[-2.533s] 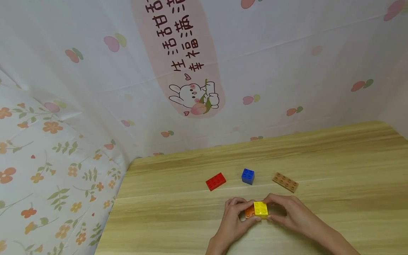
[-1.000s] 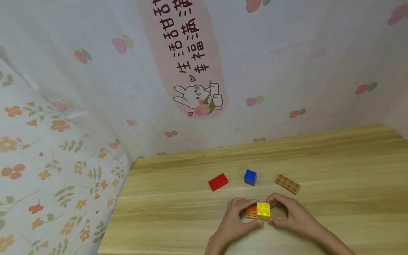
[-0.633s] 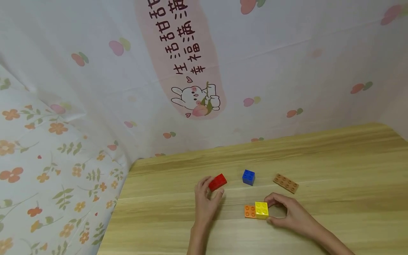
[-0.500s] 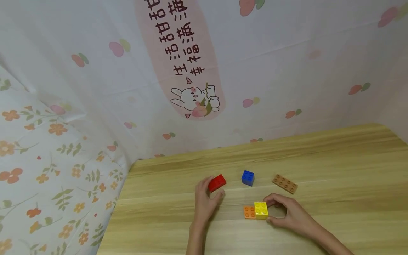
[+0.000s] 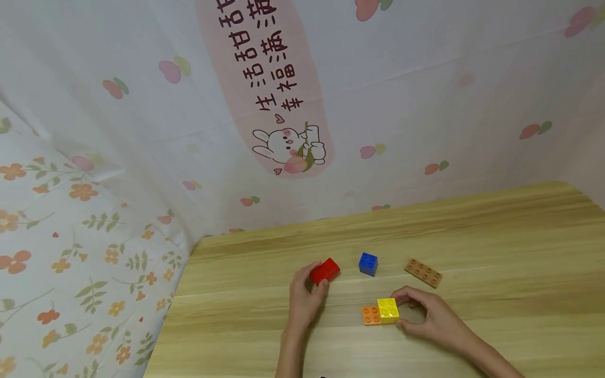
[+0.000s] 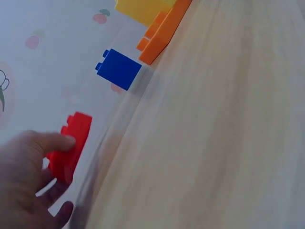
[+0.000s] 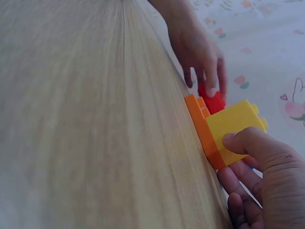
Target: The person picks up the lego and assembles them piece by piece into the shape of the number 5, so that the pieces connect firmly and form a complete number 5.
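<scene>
In the head view my left hand (image 5: 304,296) pinches a red building brick (image 5: 325,271) between thumb and fingers. The left wrist view has the thumb pressed on the side of that red brick (image 6: 71,148), studs facing away from the tabletop. My right hand (image 5: 427,317) holds a square yellow brick (image 5: 388,310), thumb on the near side and fingers on the far side. The yellow brick sits on the right half of a flat orange brick (image 5: 371,315), whose left studs are bare. In the right wrist view the right thumb lies against the yellow brick (image 7: 233,129).
A square blue brick (image 5: 368,264) stands between the red brick and a flat brown brick (image 5: 424,272), which lies farther right. All are on a wooden table (image 5: 227,304). A patterned cloth (image 5: 402,94) hangs behind the table, and a floral one (image 5: 85,262) covers the left side.
My left hand has left the orange and yellow bricks, reached the red brick and gripped it. The red brick has just shifted slightly right. My right hand keeps its place at the yellow brick.
</scene>
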Demonstrator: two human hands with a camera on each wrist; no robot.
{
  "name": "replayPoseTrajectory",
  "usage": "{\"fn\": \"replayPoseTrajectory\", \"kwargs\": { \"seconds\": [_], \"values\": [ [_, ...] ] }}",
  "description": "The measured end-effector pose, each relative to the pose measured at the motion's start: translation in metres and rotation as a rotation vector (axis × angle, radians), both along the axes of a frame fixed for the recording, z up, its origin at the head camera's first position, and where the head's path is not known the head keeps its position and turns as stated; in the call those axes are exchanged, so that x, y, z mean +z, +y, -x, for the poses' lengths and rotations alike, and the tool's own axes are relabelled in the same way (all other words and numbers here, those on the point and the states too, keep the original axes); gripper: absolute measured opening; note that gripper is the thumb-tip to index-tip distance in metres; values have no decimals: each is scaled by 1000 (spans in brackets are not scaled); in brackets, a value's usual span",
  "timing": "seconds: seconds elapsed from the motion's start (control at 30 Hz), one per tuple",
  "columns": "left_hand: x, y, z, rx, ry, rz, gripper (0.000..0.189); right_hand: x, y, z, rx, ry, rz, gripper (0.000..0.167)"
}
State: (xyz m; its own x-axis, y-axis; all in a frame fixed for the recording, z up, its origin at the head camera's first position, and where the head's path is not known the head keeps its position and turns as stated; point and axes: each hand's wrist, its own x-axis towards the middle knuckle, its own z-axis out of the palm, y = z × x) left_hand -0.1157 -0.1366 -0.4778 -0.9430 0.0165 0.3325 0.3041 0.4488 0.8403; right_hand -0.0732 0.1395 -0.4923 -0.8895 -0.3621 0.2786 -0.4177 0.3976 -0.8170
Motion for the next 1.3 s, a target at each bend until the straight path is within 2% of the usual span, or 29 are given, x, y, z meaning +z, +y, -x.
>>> {"fn": "replayPoseTrajectory", "kwargs": {
  "seconds": [0.07, 0.17, 0.2, 0.37, 0.5, 0.6, 0.73, 0.83, 0.97, 1.3],
  "values": [
    [17, 2, -6, -25, -44, -26, 39, 0, 0, 0, -3, 12, -9, 37],
    [43, 6, -15, -83, -104, -9, 37, 0, 1, -1, 5, 28, 17, 41],
    [46, 6, -17, -109, -111, 5, 37, 1, 1, -1, 11, 32, 35, 43],
    [40, 10, -17, -263, -106, 56, 38, 4, 3, -3, 49, 39, 200, 46],
    [39, 16, -18, -391, -88, 64, 38, 9, 1, -2, 18, -7, 274, 40],
    [43, 24, -21, -471, -68, 55, 35, 13, -2, -1, -39, -18, 250, 41],
    [44, 37, -26, -543, -65, 83, 33, 14, -4, -3, -76, 80, 156, 49],
    [42, 43, -29, -568, -77, 108, 33, 13, -5, -5, -71, 153, 121, 51],
    [38, 48, -30, -561, -75, 133, 35, 11, -5, -6, -83, 196, 128, 46],
    [37, 47, -28, -562, -7, 177, 38, 6, -5, -3, -84, 224, 120, 46]
  ]
}}
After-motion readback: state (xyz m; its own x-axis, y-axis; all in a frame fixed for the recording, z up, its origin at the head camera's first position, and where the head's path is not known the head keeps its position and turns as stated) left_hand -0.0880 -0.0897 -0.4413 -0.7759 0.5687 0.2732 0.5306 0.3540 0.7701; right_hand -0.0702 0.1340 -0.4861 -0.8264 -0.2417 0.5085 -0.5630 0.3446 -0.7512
